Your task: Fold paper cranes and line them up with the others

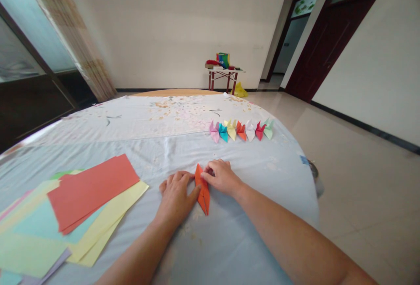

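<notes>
A folded orange origami paper (204,197), narrow and diamond-shaped, lies on the tablecloth in front of me with a slit at its near end. Its left edge is held by my left hand (177,195), the thumb resting on the paper and the index finger near its upper part. From the other side my right hand (223,176) pinches the upper right edge between curled fingers. Beyond the hands, several folded paper cranes (241,131) stand in a row, in pink, blue, yellow, orange, white, red and pale green.
Loose coloured sheets lie at the left, with red paper (95,191) over yellow paper (108,228) and other colours. A pale floral tablecloth (157,153) covers the round table. Against the far wall is a small table (226,71) with things on it, beside a yellow bag (240,90).
</notes>
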`<state>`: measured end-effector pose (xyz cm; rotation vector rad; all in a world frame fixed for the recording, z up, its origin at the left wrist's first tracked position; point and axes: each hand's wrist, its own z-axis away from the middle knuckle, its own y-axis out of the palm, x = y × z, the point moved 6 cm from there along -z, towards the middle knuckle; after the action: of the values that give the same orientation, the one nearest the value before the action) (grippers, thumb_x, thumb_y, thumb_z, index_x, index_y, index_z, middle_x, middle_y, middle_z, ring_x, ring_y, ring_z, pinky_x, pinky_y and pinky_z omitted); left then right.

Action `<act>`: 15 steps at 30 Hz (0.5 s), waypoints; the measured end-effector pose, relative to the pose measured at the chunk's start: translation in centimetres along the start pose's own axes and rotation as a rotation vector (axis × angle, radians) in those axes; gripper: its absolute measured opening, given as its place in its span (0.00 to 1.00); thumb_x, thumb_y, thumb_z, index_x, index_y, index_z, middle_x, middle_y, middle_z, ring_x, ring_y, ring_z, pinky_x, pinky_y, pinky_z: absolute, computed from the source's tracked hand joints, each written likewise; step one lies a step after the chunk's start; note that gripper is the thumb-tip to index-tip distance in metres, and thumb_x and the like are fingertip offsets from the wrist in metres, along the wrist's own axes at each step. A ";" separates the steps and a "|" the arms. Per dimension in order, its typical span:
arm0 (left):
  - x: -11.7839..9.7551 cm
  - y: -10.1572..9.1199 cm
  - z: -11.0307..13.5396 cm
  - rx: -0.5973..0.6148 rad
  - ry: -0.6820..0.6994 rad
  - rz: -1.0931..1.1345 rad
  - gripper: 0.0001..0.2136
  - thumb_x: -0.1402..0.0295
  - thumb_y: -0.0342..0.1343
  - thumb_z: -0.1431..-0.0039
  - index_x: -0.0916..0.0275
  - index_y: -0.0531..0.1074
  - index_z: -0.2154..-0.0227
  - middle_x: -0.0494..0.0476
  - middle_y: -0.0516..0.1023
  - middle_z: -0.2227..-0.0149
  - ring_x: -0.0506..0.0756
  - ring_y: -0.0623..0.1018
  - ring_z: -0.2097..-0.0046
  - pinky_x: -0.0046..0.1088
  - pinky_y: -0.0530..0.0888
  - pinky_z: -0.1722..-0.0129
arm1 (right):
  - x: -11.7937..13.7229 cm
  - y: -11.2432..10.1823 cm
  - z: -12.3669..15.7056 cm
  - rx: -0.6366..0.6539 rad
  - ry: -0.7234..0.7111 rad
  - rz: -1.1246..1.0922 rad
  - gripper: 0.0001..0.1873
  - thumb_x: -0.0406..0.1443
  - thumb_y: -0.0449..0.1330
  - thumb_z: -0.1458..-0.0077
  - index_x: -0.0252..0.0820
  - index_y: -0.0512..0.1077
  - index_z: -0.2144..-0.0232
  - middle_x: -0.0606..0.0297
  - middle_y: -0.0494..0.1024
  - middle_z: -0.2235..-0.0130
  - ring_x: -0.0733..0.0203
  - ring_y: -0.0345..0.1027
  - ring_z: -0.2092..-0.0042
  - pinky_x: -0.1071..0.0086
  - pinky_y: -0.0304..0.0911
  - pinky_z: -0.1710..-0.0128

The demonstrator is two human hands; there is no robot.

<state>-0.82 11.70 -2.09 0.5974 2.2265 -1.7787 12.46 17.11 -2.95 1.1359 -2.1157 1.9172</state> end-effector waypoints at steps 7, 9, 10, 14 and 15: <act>-0.2 0.2 -0.2 0.043 -0.041 0.277 0.10 0.66 0.52 0.49 0.58 0.70 0.63 0.55 0.76 0.61 0.59 0.72 0.56 0.40 0.63 0.54 | 0.2 -0.8 0.4 0.058 0.036 -0.097 0.18 0.49 0.58 0.53 0.41 0.71 0.70 0.64 0.72 0.69 0.59 0.62 0.63 0.67 0.51 0.64; -0.5 0.3 -0.3 0.056 -0.039 0.439 0.10 0.67 0.52 0.50 0.59 0.69 0.63 0.55 0.76 0.62 0.57 0.74 0.57 0.37 0.66 0.55 | 0.1 -0.8 0.5 0.125 0.040 -0.297 0.17 0.47 0.59 0.53 0.40 0.71 0.68 0.65 0.72 0.69 0.63 0.62 0.66 0.70 0.53 0.67; -0.6 0.3 -0.3 0.045 -0.047 0.517 0.10 0.67 0.53 0.50 0.60 0.68 0.63 0.55 0.76 0.63 0.56 0.75 0.59 0.35 0.67 0.56 | 0.1 -0.8 0.5 0.157 0.055 -0.427 0.17 0.46 0.60 0.53 0.39 0.71 0.67 0.66 0.72 0.70 0.65 0.62 0.68 0.71 0.54 0.69; -0.6 0.0 -0.5 -0.041 -0.108 0.753 0.21 0.66 0.56 0.53 0.62 0.62 0.55 0.56 0.75 0.62 0.52 0.75 0.65 0.32 0.71 0.63 | 0.1 -1.2 0.5 0.190 0.138 -0.925 0.20 0.44 0.66 0.61 0.37 0.67 0.69 0.70 0.69 0.74 0.69 0.60 0.74 0.74 0.55 0.72; -0.7 -0.1 -0.5 -0.045 -0.105 0.776 0.21 0.66 0.57 0.53 0.63 0.61 0.55 0.56 0.75 0.62 0.52 0.75 0.66 0.32 0.71 0.63 | 0.3 -1.5 0.5 0.184 0.130 -1.010 0.20 0.43 0.67 0.62 0.37 0.67 0.71 0.71 0.69 0.74 0.70 0.60 0.74 0.73 0.56 0.72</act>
<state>-0.18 12.05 -1.56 1.1300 1.6153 -1.3062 13.22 16.58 -1.67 1.6066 -0.9440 1.5841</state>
